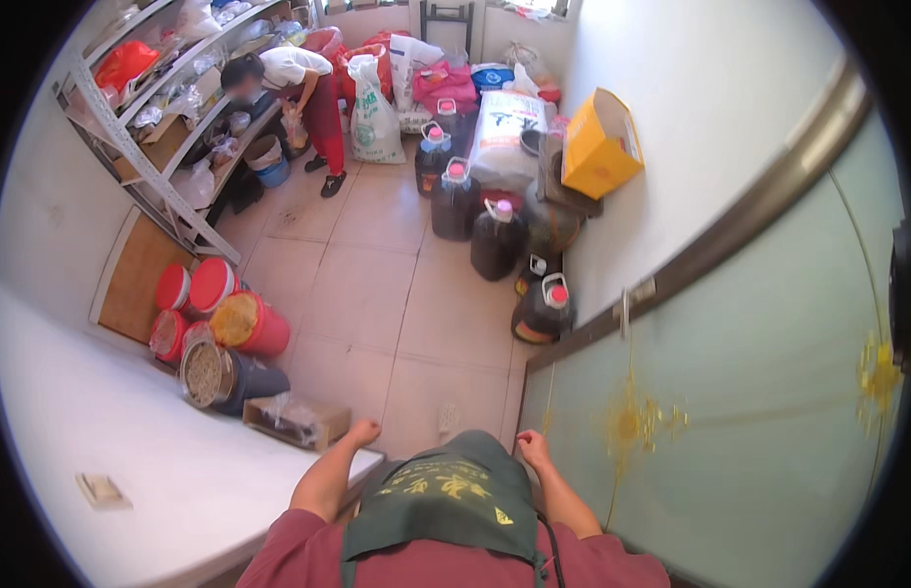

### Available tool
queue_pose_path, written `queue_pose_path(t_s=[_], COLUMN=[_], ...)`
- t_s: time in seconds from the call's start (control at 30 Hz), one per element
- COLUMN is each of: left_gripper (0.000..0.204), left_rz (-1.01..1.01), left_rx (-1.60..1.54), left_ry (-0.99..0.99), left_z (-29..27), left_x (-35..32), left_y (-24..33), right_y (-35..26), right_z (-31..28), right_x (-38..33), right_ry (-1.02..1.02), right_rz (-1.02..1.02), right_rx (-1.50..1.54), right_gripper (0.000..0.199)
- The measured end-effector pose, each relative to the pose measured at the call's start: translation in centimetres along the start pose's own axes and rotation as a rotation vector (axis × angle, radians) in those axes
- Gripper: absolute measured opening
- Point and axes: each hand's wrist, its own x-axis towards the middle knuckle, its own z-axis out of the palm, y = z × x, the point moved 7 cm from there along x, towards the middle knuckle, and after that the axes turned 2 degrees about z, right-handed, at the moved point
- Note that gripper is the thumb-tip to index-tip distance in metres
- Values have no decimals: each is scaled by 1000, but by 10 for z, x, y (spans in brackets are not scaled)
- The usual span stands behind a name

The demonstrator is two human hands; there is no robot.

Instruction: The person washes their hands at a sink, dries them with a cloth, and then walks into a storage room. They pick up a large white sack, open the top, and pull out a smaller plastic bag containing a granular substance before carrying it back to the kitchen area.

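Observation:
My left hand (364, 432) hangs to the left of my dark green apron (441, 495), its fingers loosely curled with nothing seen in them. Beyond it, a small open cardboard box (323, 419) with clear plastic inside sits by the white wall end. My right hand (534, 449) is also curled and holds nothing visible; it hangs at my right side near the pale green door (710, 431). Both hands are apart from the things around them.
Red-lidded buckets (213, 284) and a grey bucket (254, 377) stand at left. Dark liquid jugs (498, 240) line the right, near a yellow box (600, 145). Beside a metal shelf (132, 137), another person (298, 73) bends over holding a plastic bag. Sacks (375, 113) fill the back.

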Motion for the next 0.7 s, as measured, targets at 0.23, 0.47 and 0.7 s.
queue_pose_path(t_s=[0.23,0.47,0.7], left_gripper=[14,20,30], left_rz=[-381,-405,13], left_rx=[-442,-431,154], left_ry=[-27,-64,67], left_z=[-96,-178,-407], left_x=[54,184,400], left_y=[-48,-42,96], right_y=[-25,-45,-257], right_z=[-28,4,39], right_x=[185,319,386], right_ry=[-31,-62,-181], right_rz=[209,471,451], right_rx=[-30,57,10], right_gripper=[17,16,18])
